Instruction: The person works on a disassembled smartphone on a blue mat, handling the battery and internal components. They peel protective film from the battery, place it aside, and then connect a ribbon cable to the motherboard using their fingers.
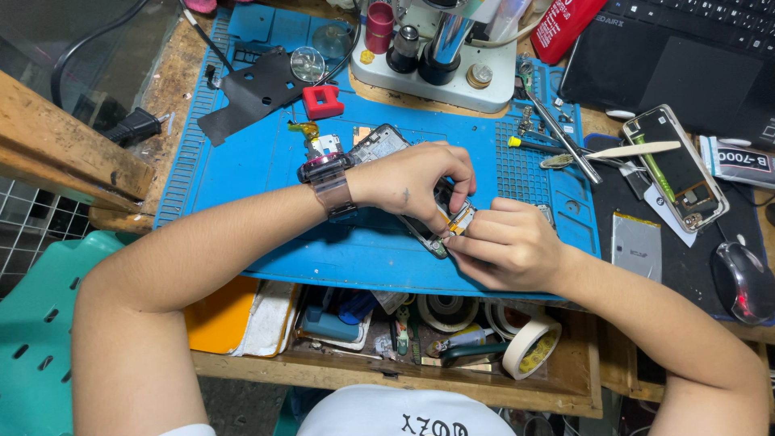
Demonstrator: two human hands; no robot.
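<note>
Wooden and messy, the work desk (173, 81) has a big blue mat (266, 186) spread over it, so small parts stay put and do not roll away. Both hands meet in the middle of the mat over an opened phone (379, 145), which lies flat with its back off. The left hand (412, 182) arches over the phone, with its fingers curled down to pin it in place, and a watch with a clear strap (327, 173) sits on that wrist. The right hand (504, 242) is closed into a tight pinch at the phone's lower end, where a little gold and silver part (460, 220) shows between the fingertips of both hands. I cannot tell which hand really grips that part, because the fingers hide most of it. A red block (323, 102) and a black flat sheet (254, 93) lie higher on the mat, out of the way. Metal tweezers (565, 145) rest to the right, close enough to grab. Another phone without its back (676, 168) lies on a dark pad beside a computer mouse (743, 282). A white stand with a shiny post (440, 64) sits at the top. Below the mat, an open drawer (565, 387) holds rolls of tape (529, 347) and small tools, kept near for quick use.
</note>
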